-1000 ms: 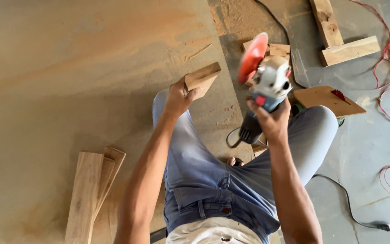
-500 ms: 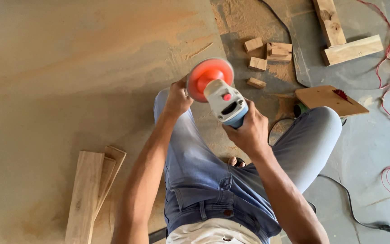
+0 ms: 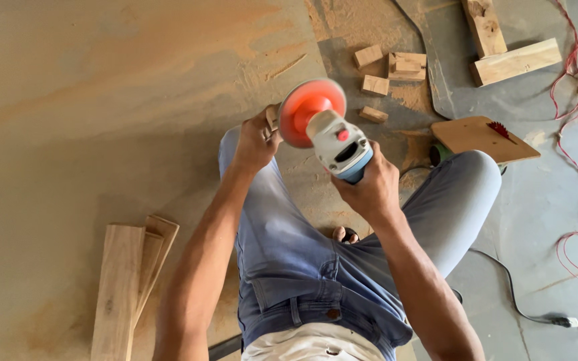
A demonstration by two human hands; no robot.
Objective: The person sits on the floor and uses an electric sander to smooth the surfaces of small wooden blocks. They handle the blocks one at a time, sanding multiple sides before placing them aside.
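An angle grinder point(image 3: 332, 137) with a pale grey body, a blue rear section and an orange-red disc is held tilted above the left knee point(image 3: 235, 144). A small wooden block point(image 3: 271, 119), mostly hidden behind the disc, is held just beside that knee, touching the disc's edge.

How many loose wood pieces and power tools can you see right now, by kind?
Small wood blocks: 5
Planks stacked at left: 3
Long boards at top right: 2
Flat wood panel: 1
Wood piece in left hand: 1
Grinder in right hand: 1
Total: 13
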